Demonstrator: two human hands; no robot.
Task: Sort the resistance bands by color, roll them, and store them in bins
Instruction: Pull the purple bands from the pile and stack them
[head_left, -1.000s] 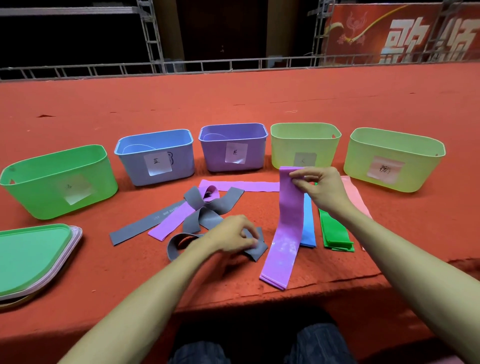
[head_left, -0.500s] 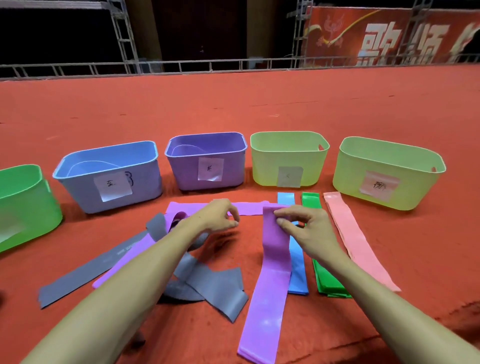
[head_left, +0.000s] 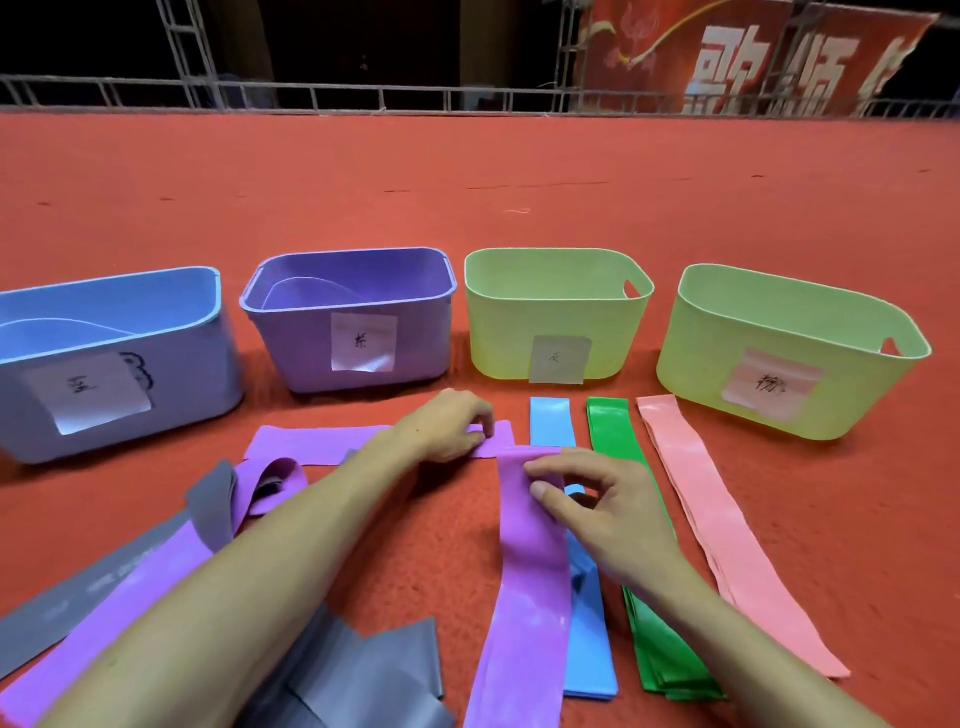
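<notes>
The long purple rubber band (head_left: 530, 597) lay flat on the red carpet (head_left: 467, 208), just beside a blue band (head_left: 553, 426). The right hand (head_left: 608, 514) pinched its far end; the left hand (head_left: 447, 426) pinched a second, crosswise purple band (head_left: 311, 441) near the purple plastic bin (head_left: 291, 353).

We see the red carpet (head_left: 519, 171) bright and evenly lit from overhead, while the space beyond the railing (head_left: 363, 98) falls to near black. Soft shadows lie under the left forearm (head_left: 291, 561) and at the foot of the bins. Pale glare sits on the upright purple band (head_left: 524, 623) and the pink band (head_left: 727, 530); the crosswise purple band (head_left: 311, 441) stays matte. The wide lens stretches the blue bin (head_left: 104, 338) at the left edge. The banner (head_left: 753, 57) is blurred, and the whole picture looks slightly soft.
</notes>
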